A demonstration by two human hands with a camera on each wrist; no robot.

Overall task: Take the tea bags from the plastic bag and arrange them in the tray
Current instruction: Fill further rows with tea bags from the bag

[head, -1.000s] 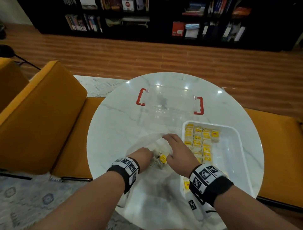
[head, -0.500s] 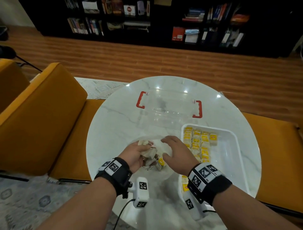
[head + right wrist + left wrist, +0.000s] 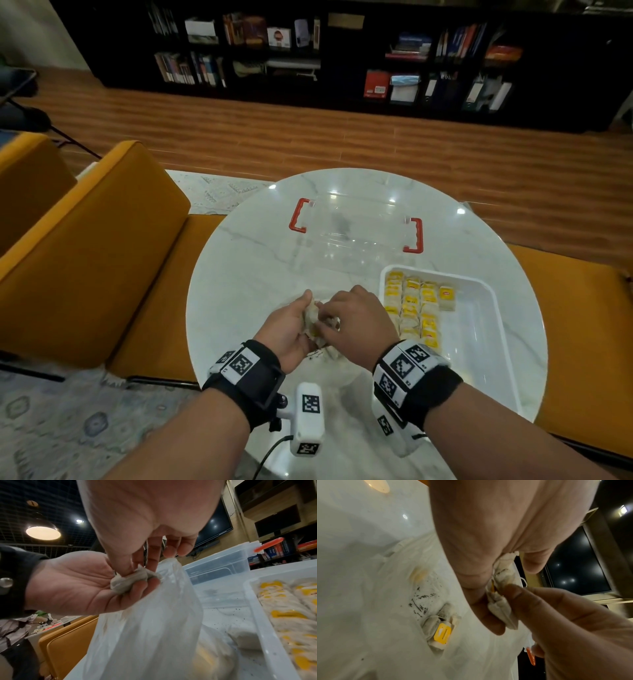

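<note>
While the left hand (image 3: 287,329) cups a small bunch of tea bags (image 3: 130,581) above the plastic bag (image 3: 154,628), the right hand (image 3: 356,325) should take only one bag from it, by its paper body and not by the string, because loose tea grains already lie in the plastic. I judge it best to pull slowly, so that tangled strings do not drag a second one out, then lay it beside the last one in the rows in the white tray (image 3: 493,342). The left hand is half closed, fingers curled around the bunch. The right hand pinches the bunch from above with thumb and fingertips, its other fingers bent. More tea bags (image 3: 438,627) lie in the plastic bag on the bench (image 3: 246,267).
</note>
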